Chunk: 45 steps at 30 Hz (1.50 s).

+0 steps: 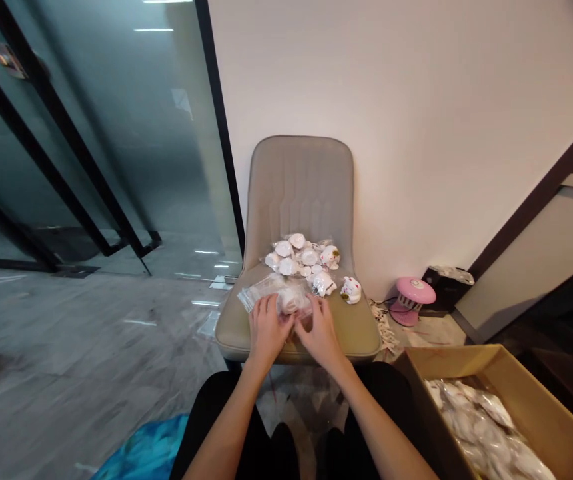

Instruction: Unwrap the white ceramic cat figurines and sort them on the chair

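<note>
Both my hands rest on the beige padded chair seat (351, 330), gripping a transparent plastic bag (266, 287) with a white figurine (294, 300) inside. My left hand (266, 330) pinches the bag's near left side. My right hand (320, 330) presses on its right side, and my fingers hide part of the figurine. Just behind them lies a heap of white cat figurines in plastic bags (301, 259). A white cat figurine (351, 290) stands to the right of the heap, apparently unbagged.
A cardboard box (446, 373) of bagged white items sits at lower right. Behind the chair are a white wall and a pink mushroom-shaped lamp (411, 300) beside a black box (444, 287). Glass panels stand at left, above a grey floor (66, 333).
</note>
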Each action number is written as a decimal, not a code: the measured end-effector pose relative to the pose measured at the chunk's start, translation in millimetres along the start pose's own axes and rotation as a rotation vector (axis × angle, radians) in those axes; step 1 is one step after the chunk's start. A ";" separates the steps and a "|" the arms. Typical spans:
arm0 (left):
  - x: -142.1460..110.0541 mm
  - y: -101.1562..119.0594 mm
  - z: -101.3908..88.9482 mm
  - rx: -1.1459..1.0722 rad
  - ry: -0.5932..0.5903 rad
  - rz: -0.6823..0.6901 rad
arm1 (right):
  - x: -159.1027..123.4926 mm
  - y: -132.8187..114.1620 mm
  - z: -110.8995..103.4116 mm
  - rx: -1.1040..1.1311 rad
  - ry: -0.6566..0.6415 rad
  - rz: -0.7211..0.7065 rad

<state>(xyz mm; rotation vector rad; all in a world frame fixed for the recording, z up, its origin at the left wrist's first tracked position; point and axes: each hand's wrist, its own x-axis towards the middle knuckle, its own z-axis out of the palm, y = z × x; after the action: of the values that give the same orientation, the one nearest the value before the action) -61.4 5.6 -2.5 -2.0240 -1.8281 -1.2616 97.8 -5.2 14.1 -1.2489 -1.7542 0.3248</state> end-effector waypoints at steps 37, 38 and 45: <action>-52.5 -21.9 -47.5 -0.267 -0.124 -0.443 | -32.3 -41.0 41.5 0.234 -0.139 -0.239; -52.3 -22.6 -47.0 -0.270 -0.140 -0.432 | -31.7 -41.6 44.0 0.247 -0.139 -0.232; -54.6 -26.8 -46.9 -0.331 -0.185 -0.442 | -31.0 -38.9 54.8 0.233 -0.156 -0.162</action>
<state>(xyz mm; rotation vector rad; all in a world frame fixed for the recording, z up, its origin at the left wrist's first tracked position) -102.5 -57.1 -18.9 -2.0147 -2.3909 -1.6302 32.5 -33.5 -5.9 -0.9298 -1.8764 0.5277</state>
